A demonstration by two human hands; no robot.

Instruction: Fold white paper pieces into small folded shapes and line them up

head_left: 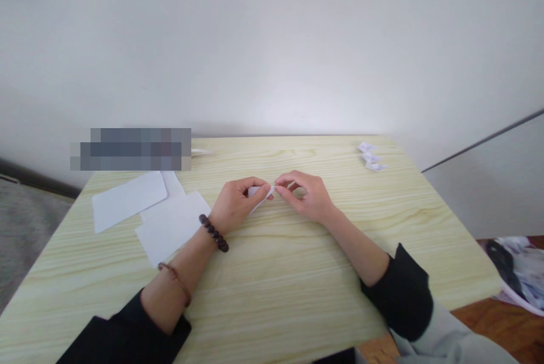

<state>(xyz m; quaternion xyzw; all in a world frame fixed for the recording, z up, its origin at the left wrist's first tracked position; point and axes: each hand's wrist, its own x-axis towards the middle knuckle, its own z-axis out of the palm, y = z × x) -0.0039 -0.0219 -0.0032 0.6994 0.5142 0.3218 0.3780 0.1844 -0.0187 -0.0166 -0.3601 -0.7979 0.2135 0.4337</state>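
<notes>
Over the middle of the table, my left hand [238, 200] pinches a small piece of folded white paper [254, 191] between thumb and fingers. Most of the paper is covered by that hand. My right hand [306, 194] has its thumb and fingertips closed on the paper's right-hand tip, so both hands meet at it. To the left of my left hand lie several loose white paper sheets [170, 231], overlapping one another. At the far right of the table sit three small folded paper pieces [370, 157] in a row.
The light wood-grain table [272, 296] reaches back to a white wall [272, 41]. A blurred-out block [136, 149] covers something at the back left, with a thin white object [202, 152] beside it. Below the table's right edge stands a pink-rimmed container [522, 299] of crumpled stuff.
</notes>
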